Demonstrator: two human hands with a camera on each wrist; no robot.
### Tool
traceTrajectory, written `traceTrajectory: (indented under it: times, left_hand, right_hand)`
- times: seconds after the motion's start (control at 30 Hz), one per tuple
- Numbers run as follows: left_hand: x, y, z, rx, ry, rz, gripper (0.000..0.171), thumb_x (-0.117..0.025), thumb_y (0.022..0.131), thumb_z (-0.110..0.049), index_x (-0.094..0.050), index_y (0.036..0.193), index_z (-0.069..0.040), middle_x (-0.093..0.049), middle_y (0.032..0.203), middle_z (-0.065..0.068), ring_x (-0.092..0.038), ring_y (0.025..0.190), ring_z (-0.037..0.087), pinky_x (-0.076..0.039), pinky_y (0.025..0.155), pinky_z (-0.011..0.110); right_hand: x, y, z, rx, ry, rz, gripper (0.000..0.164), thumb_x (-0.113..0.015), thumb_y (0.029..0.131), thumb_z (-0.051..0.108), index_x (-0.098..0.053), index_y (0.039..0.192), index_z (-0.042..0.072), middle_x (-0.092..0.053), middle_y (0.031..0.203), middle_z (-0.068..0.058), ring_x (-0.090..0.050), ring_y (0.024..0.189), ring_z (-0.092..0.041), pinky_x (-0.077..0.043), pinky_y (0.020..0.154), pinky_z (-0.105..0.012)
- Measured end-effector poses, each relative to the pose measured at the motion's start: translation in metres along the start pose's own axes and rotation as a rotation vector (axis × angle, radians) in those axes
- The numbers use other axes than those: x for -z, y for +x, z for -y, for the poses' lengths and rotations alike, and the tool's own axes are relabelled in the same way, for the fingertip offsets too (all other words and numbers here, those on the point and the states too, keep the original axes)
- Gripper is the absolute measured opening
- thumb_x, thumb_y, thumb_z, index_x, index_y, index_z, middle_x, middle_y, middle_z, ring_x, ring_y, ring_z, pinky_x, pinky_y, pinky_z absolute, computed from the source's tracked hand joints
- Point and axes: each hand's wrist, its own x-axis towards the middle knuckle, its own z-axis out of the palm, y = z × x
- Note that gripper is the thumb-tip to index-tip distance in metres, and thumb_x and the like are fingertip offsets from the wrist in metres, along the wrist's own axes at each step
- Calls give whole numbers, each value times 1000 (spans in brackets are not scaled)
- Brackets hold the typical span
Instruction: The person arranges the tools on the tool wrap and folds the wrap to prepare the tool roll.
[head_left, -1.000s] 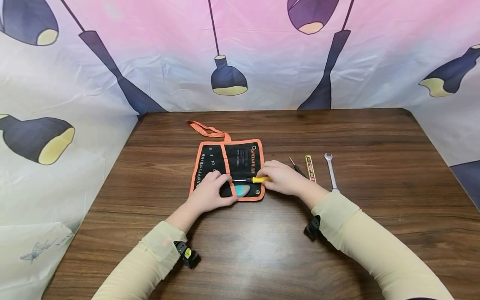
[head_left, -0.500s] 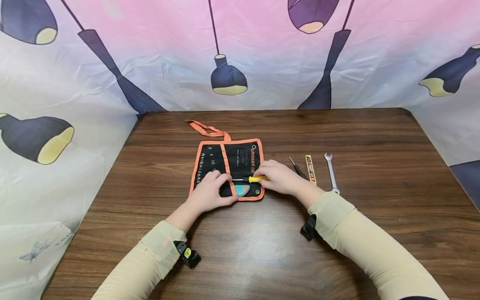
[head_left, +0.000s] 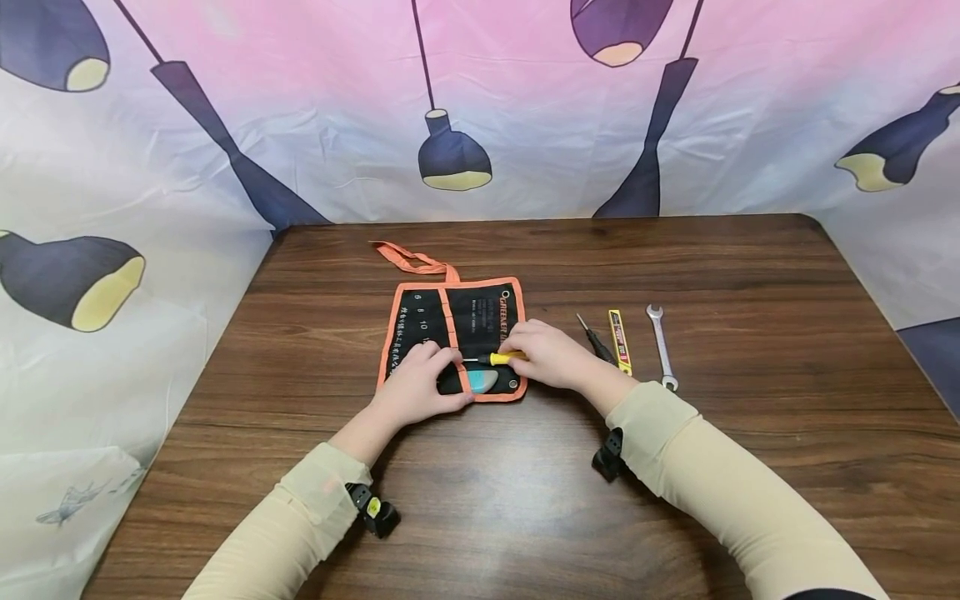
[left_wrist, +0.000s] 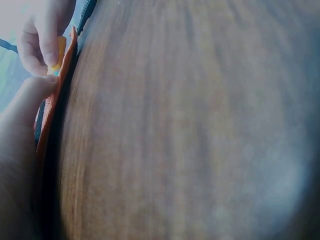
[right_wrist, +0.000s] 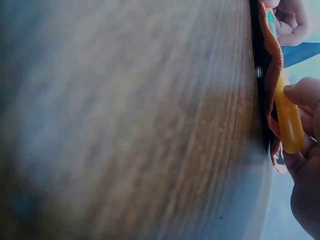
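A black tool pouch [head_left: 480,317] with orange trim lies unrolled on the table. My left hand [head_left: 417,385] holds its lower part, the index finger at the orange pocket band and the thumb at the near edge. A screwdriver with a yellow handle [right_wrist: 290,122] is pinched between the thumb and fingers of my right hand [head_left: 551,356]. Its shaft points left, with the tip at the band beside my left fingers; whether the tip is inside the pocket I cannot tell. A teal and grey tool [head_left: 482,382] sits in the pocket just nearer than the screwdriver.
Right of the pouch lie a dark, thin-shafted screwdriver [head_left: 597,340], a narrow yellow box [head_left: 620,340] and an open-and-ring wrench [head_left: 661,346]. An orange strap [head_left: 412,258] trails from the pouch's far edge. Printed cloth [head_left: 360,167] hangs behind the wooden table [head_left: 480,500].
My right hand has slid a little left with the yellow screwdriver, bringing its handle closer to the pocket band. My left hand keeps its place on the pouch.
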Motion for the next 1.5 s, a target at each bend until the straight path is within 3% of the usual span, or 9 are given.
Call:
traceTrajectory:
  times: [0.33,0.67,0.97,1.27,1.5]
  left_hand:
    - [2,-1,-2,1,1,10,48,-71,75,-48,-61,109,-16,-49,90,0,-43,81,19,-38,70,34]
    - [1,-1,-1,15,-2,15,50,-70,75,-49,-61,111,-17,-49,92,1,-44,85,20,-39,72,34]
    - [-2,-1,-1,10,-1,13,55,-69,75,-51,-60,116,-15,-52,96,2,-46,90,21,-41,77,37]
    - [0,-2,0,-14,-6,-15,56,-72,75,-47,-60,117,-13,-52,95,3,-46,88,21,-41,75,37]
    - [0,-1,0,-5,3,-11,56,-71,74,-49,-61,117,-14,-51,94,1,-45,86,20,-41,74,36]
  right_hand:
    - [-1,-1,0,-25,31,23,20,-60,92,15,-68,109,9,-61,105,-3,-53,99,-19,-43,86,-35]
    - [-5,-3,-4,47,18,-3,20,-60,92,15,-67,110,8,-61,105,-3,-53,101,-20,-41,89,-36]
    - [-5,-8,-12,-48,129,5,22,-57,94,19,-67,112,11,-61,110,-2,-55,104,-19,-42,90,-39]
    - [-9,9,3,-10,85,28,23,-56,95,20,-67,113,9,-61,107,-3,-55,103,-19,-41,92,-37]
    - [-9,11,3,-21,80,46,26,-58,94,21,-66,115,9,-60,110,-3,-54,105,-19,-41,93,-37]
